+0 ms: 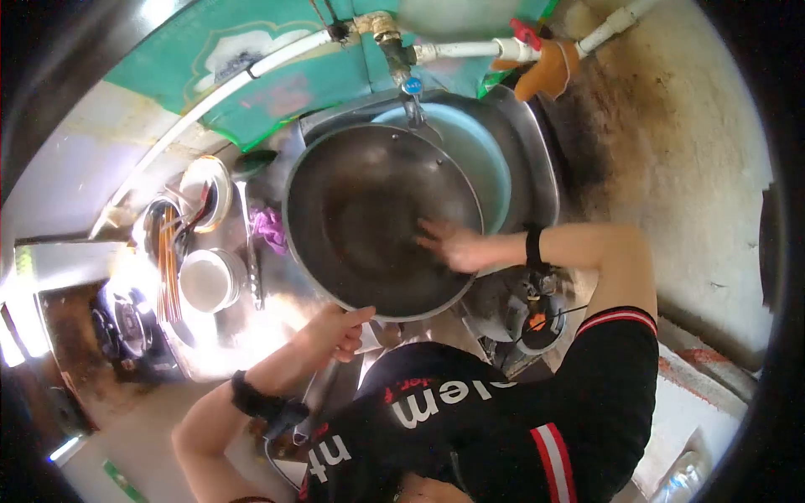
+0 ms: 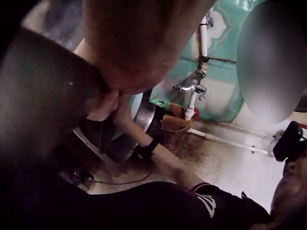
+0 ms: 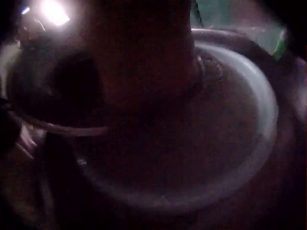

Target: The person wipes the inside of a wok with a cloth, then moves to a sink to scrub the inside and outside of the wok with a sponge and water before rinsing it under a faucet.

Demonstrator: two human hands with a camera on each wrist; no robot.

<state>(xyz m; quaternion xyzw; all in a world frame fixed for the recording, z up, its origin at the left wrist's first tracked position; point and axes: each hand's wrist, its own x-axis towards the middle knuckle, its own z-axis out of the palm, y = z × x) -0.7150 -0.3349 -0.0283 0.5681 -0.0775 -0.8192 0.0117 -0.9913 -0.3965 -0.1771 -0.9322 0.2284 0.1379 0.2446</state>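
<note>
A large dark wok [image 1: 369,184] is held over a light blue basin [image 1: 501,176] in the head view. At its near rim my left hand [image 1: 340,331] grips the edge, thumb along the rim and the other fingers curled below. My right hand [image 1: 457,246] reaches over the right side into the wok, fingers spread against its inner surface. The left wrist view has the wok [image 2: 43,91] large and blurred at the left. In the dim right wrist view, the forearm hides the right hand between the wok [image 3: 53,81] and the basin [image 3: 271,115].
Behind the wok a tap [image 1: 409,92] hangs over the metal sink [image 1: 549,159]. White bowls [image 1: 207,281], chopsticks [image 1: 168,281] and a purple cloth [image 1: 269,229] lie on the left counter. An orange glove [image 1: 549,71] hangs on the pipe.
</note>
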